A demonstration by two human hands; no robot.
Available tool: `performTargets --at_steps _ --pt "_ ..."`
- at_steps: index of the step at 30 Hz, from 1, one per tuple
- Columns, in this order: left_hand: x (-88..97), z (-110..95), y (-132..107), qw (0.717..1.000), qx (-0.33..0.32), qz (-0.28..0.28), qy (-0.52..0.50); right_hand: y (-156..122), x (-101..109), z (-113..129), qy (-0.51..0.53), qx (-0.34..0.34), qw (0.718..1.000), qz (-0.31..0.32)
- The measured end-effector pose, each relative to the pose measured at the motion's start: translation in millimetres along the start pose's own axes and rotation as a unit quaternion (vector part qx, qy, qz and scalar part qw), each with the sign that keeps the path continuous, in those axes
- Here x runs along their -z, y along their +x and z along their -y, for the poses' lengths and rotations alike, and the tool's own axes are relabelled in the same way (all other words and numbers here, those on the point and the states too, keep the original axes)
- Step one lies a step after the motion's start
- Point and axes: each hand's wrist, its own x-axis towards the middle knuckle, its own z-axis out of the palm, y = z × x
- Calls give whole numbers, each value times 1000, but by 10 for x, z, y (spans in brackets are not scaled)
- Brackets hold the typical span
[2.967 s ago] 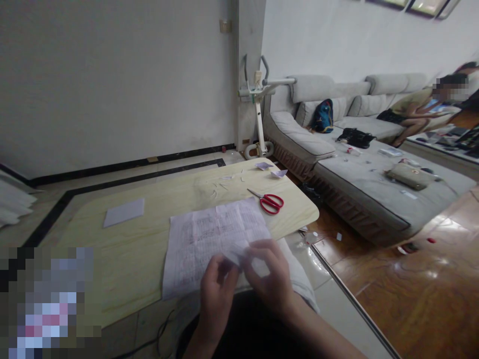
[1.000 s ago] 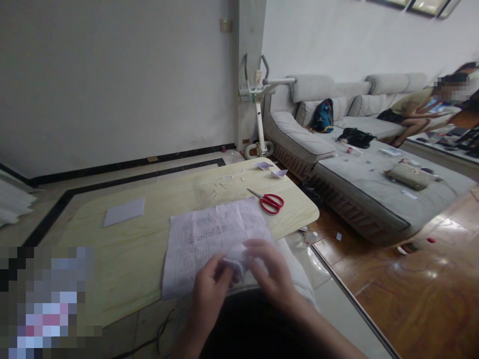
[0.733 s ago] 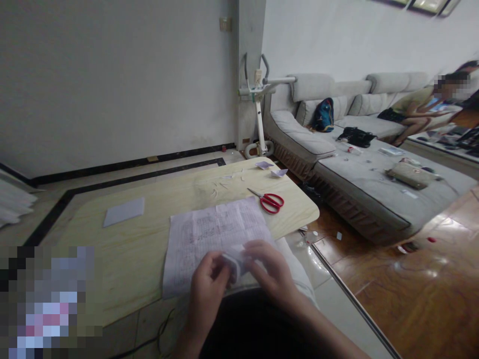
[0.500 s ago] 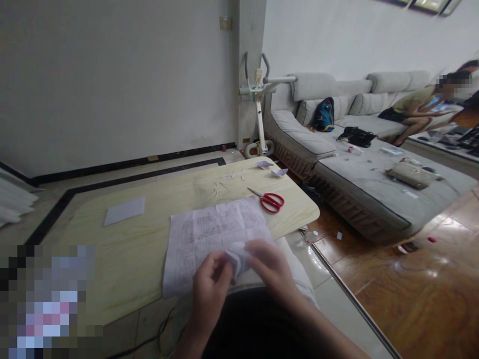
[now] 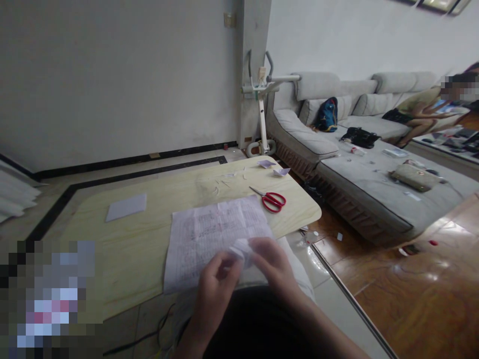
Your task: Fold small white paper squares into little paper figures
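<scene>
Between my two hands is a small piece of folded white paper (image 5: 242, 248), somewhat blurred. My left hand (image 5: 218, 279) pinches its left side, and my right hand (image 5: 272, 262) grips its right side. Under and beyond them a large creased sheet with writing (image 5: 219, 224) lies flat on the light wooden table (image 5: 127, 254). Red-handled scissors (image 5: 273, 201) rest to the right of that sheet, their blades partly apart and pointing up-left. Two small folded paper pieces (image 5: 281, 172) sit at the table's far right corner.
Thin paper scraps (image 5: 224, 182) lie beyond the sheet, and a white paper stack (image 5: 127, 207) is at the table's left. A grey sofa (image 5: 366, 184) holding bags stands to the right, where a person (image 5: 417, 109) sits. White exercise equipment (image 5: 262, 117) stands behind the table.
Both hands and the folded paper have shifted slightly right and up in view. The paper is turned a little differently between my fingers. The scene has also shifted slightly with the camera.
</scene>
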Motion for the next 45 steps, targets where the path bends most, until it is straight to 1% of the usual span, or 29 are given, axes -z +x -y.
performTargets --at_steps 4,7,12,16,18,19,22,24,26,28,29,32,34,37,39,43,45 --pt "14 4 -21 1000 -10 -1 2 -7 9 -35 15 4 1000 2" --pt "20 45 -18 999 -35 -19 -3 -14 14 -27 27 1 999 19" --pt "22 91 -13 992 -119 -25 33 -30 19 34 44 -22 998 37" --pt "-2 90 -23 976 -191 -60 85 -30 4 55 21 -47 997 49" --pt "-18 77 -29 968 -223 -59 99 -20 -24 46 10 -42 998 37" --pt "-25 68 -33 967 -228 -52 105 -14 -42 39 6 -40 999 27" --pt "-48 59 -46 964 -233 -41 120 -1 -96 17 -3 -43 999 3" --pt "-77 91 -53 964 -231 -50 120 1 -122 7 -8 -42 999 -12" --pt "-124 156 -53 971 -206 -70 96 -3 -138 -1 -11 -35 999 -30" --pt "-178 234 -46 982 -158 -92 55 -13 -147 -10 -2 -27 999 -38" --pt "-202 267 -41 985 -139 -91 38 -20 -149 -15 7 -26 999 -36" --pt "-229 314 -31 993 -109 -53 1 -42 -146 -27 11 -20 999 -29" --pt "-207 300 -34 996 -92 -16 -13 -53 -132 -28 -31 -8 999 -24" --pt "-150 250 -46 997 -74 14 -14 -58 -99 -17 -114 20 993 -4" --pt "-124 219 -49 997 -78 12 -2 -59 -76 -3 -147 37 988 4" --pt "-112 174 -40 991 -126 -12 44 -70 -29 35 -192 79 978 0" --pt "-108 152 -33 988 -142 -17 59 -77 -7 54 -197 107 974 18"
